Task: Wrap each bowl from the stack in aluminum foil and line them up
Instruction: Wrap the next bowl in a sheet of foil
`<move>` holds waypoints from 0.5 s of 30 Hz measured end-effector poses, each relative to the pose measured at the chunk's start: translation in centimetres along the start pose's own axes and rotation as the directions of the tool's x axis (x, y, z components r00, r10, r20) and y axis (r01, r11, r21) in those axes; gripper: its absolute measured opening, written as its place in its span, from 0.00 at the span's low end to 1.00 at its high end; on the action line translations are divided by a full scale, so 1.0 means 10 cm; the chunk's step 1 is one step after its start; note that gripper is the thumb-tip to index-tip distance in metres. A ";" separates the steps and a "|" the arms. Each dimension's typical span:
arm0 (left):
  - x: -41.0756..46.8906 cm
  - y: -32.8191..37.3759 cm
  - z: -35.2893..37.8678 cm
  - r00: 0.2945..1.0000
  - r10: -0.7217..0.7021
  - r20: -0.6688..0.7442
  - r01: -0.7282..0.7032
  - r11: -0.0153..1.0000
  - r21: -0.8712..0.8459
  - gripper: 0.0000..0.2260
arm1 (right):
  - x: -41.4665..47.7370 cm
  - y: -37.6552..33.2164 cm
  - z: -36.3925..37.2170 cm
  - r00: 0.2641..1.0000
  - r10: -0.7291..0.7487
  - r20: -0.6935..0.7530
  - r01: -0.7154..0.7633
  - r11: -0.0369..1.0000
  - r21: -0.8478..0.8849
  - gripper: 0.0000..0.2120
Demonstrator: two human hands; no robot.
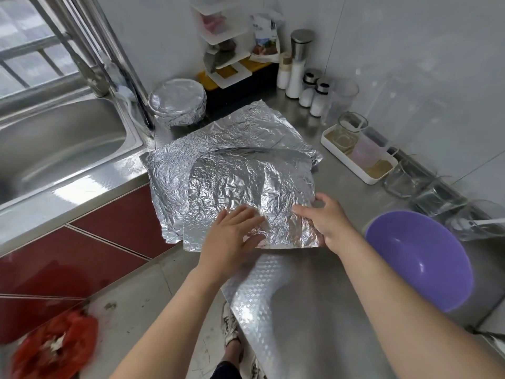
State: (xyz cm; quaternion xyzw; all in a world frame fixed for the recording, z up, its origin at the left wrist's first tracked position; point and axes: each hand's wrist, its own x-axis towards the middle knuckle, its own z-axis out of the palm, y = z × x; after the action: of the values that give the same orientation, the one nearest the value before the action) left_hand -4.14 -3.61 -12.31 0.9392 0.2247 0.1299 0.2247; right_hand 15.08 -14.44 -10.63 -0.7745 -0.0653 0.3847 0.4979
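Bench (328, 310): stainless steel, L-shaped; the near part has an embossed pattern.
Purple bowl (418, 258): upright and unwrapped at the bench's right edge, near the right forearm but not touching it.
Left hand (232, 236): fingers straight, lying flat on the near edge of the top foil sheet.
Right hand (325, 217): grips the top foil sheet at its near right corner, fingers on top, thumb past the right edge.
Top foil sheet (246, 181): crinkled, mid-bench; its far edge arches up off the sheets under it.
Lower foil sheets (246, 127): lying flat and overlapped, from the bench's front edge towards the back.
White tray (358, 160): against the bench's right edge, beyond the foil; holds glass jars.
Glass tumblers (410, 179): in a row along the right edge, between the tray and the purple bowl.
Sink (68, 138): set into the bench's left part.
Foil-wrapped bowl (177, 105): fully covered, at the back of the bench just beside the sink's far right corner, clear of the sheets.
Shakers (311, 94): clustered at the back right corner.
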 end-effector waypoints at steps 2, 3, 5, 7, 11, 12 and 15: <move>-0.04 -0.03 0.00 0.999 -0.044 0.021 0.044 0.999 0.005 0.24 | 0.00 0.01 0.00 1.000 0.002 0.006 -0.002 1.000 0.028 0.37; -0.05 -0.03 0.00 0.998 -0.048 0.028 0.048 0.999 0.007 0.24 | 0.00 0.01 -0.01 1.000 -0.008 0.004 0.008 0.999 0.042 0.35; -0.06 -0.02 -0.01 0.998 -0.055 0.024 0.055 0.998 0.001 0.24 | 0.00 -0.01 -0.07 1.000 -0.024 0.007 0.024 0.998 0.058 0.33; -0.07 -0.02 -0.01 0.999 -0.051 0.010 0.051 0.999 0.006 0.23 | 0.00 -0.03 -0.12 0.999 -0.016 0.028 0.013 0.994 0.104 0.35; -0.07 -0.01 0.00 0.999 0.024 -0.042 -0.022 0.998 0.059 0.17 | 0.05 -0.01 -0.15 0.996 0.026 0.084 -0.038 0.988 0.149 0.37; -0.08 -0.01 0.00 0.996 0.046 -0.072 -0.041 0.997 0.065 0.15 | 0.06 0.01 -0.14 0.997 0.031 0.077 -0.041 0.989 0.140 0.40; -0.08 -0.02 0.00 0.987 0.087 -0.137 -0.080 0.995 0.054 0.06 | 0.11 0.09 -0.11 0.999 0.019 0.047 -0.025 0.991 0.132 0.43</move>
State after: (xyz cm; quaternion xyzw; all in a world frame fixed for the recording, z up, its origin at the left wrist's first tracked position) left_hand -4.92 -3.82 -12.56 0.9416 0.2032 0.1990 0.1800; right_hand 16.27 -15.17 -11.72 -0.7315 -0.0421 0.4111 0.5424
